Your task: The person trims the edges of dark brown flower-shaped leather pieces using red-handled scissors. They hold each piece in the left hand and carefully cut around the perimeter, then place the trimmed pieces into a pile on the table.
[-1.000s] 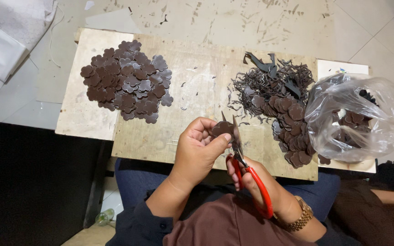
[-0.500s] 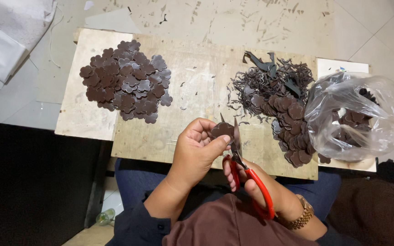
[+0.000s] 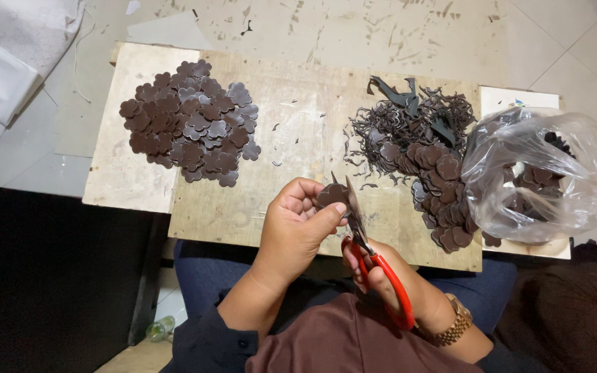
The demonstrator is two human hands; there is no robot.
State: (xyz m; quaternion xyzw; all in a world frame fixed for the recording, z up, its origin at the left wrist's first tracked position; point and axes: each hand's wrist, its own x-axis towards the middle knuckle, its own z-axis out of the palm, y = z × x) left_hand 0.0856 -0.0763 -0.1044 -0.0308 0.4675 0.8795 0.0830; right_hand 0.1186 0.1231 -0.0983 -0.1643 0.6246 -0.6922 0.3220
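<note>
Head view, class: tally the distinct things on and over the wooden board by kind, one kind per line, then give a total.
Heaps of brown flower-shaped cut-outs: 2
Tangle of dark trimmed scraps: 1
Clear plastic bag of cut-outs: 1
Red-handled scissors: 1
Single cut-out held in the left hand: 1
Total: 6

Wooden board (image 3: 298,131) bears flower cutouts (image 3: 189,124), scraps (image 3: 409,124), bag (image 3: 540,173).

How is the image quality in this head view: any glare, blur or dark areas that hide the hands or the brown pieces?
Head view: even, soft lighting, both hands sharp; the left hand and its brown flower-shaped piece read clearly, as do the red-handled scissors in the right hand. Glare whitens the clear plastic bag, partly veiling its contents. The lower left corner is nearly black, detail lost.
</note>
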